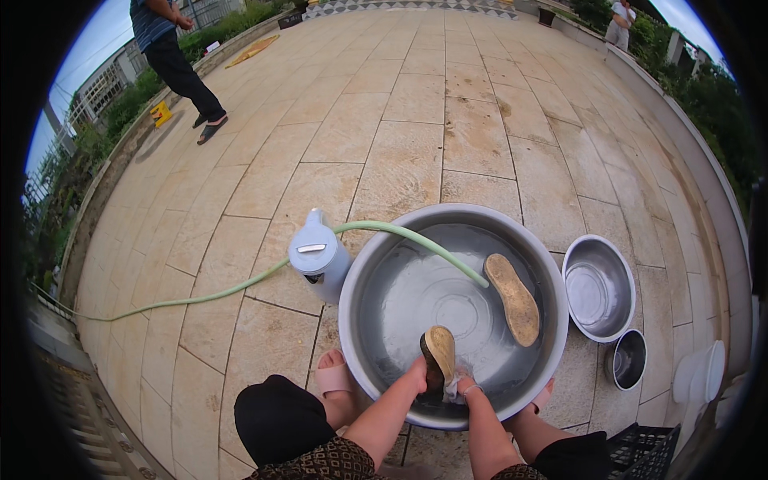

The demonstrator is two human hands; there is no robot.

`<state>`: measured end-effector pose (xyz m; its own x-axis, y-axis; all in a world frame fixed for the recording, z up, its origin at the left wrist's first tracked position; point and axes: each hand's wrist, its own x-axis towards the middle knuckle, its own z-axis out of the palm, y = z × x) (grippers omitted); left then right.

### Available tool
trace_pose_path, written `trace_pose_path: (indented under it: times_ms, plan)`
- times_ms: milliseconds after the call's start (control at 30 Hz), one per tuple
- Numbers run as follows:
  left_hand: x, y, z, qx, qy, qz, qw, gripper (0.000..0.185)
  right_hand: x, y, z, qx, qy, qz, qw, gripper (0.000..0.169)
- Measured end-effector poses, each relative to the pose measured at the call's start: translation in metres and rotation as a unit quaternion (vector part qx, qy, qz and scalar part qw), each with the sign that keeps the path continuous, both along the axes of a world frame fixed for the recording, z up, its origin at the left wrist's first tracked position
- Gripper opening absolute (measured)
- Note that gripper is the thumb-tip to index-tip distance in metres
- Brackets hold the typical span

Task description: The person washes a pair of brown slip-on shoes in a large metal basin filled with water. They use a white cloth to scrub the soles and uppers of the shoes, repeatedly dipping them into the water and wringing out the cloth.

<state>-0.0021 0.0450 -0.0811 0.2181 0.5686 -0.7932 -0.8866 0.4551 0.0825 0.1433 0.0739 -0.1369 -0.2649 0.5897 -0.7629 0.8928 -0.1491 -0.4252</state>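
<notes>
Before me stands a large round metal basin [349, 336] with water in it. My left hand [420, 374] grips a dark shoe [443, 353] inside the near side of the basin, its tan sole turned up. Against the shoe's right side, my right hand [464, 383] holds a whitish cloth [451, 393], partly hidden by the shoe and fingers. A second shoe [512, 300] lies sole up in the water at the right. Over the far left rim runs a green hose [384, 225], its end above or at the water near that shoe.
A light blue electric kettle [315, 252] stands left of the basin. Two metal bowls, one larger [599, 288] and one smaller [629, 360], sit at its right. Further right are a white bucket [699, 372] and a black crate [645, 450]. Two people stand farther off.
</notes>
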Motion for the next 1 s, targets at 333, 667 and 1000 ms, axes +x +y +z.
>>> trace_pose_path:
  times_ms: [333,667,1000]
  plan:
    - [-0.007,-0.005,-0.001,-0.049,0.16,-0.027,0.986,0.028,-0.021,-0.005,0.056,0.058,0.026,-0.115,0.991,0.048]
    - [-0.02,-0.017,-0.054,-0.065,0.22,0.039,0.973,0.025,-0.005,0.015,0.056,-0.112,0.177,0.018,0.978,0.083]
    - [-0.011,0.001,0.005,0.003,0.227,-0.064,0.972,0.032,-0.015,0.018,0.078,0.034,0.221,0.02,0.974,0.1]
